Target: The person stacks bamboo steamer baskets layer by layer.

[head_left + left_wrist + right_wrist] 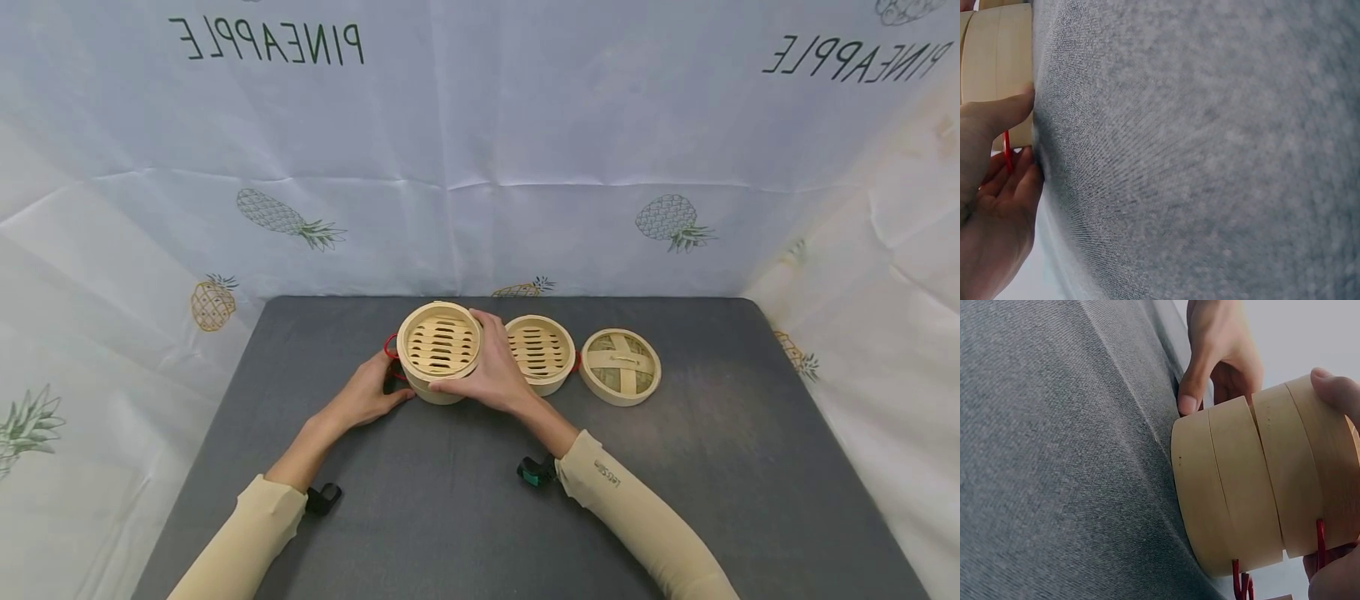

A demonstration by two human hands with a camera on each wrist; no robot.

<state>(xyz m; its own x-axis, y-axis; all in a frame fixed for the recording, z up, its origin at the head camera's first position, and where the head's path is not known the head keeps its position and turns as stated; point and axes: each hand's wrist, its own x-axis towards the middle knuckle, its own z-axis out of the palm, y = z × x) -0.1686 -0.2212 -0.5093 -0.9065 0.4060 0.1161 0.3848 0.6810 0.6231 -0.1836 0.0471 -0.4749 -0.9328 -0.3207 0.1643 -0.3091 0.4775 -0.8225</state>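
Observation:
Two round bamboo steamer baskets are stacked near the table's back edge. My right hand (497, 367) grips the upper steamer basket (441, 357) by its right side, fingers behind and thumb in front. In the right wrist view this basket sits slightly tilted on the lower steamer basket (1229, 487), with a narrow gap between them at one end. My left hand (366, 392) holds the lower one low on its left side, thumb (1013, 109) against the wall and fingers round the back. A red loop (389, 346) sticks out at the left of the upper basket.
Close to the right of the stack stands another slatted steamer basket (542, 387). Beside that lies a woven bamboo lid (621, 367) with a crossed band on top. A pineapple-print cloth (480, 125) hangs behind the dark grey table (450, 517).

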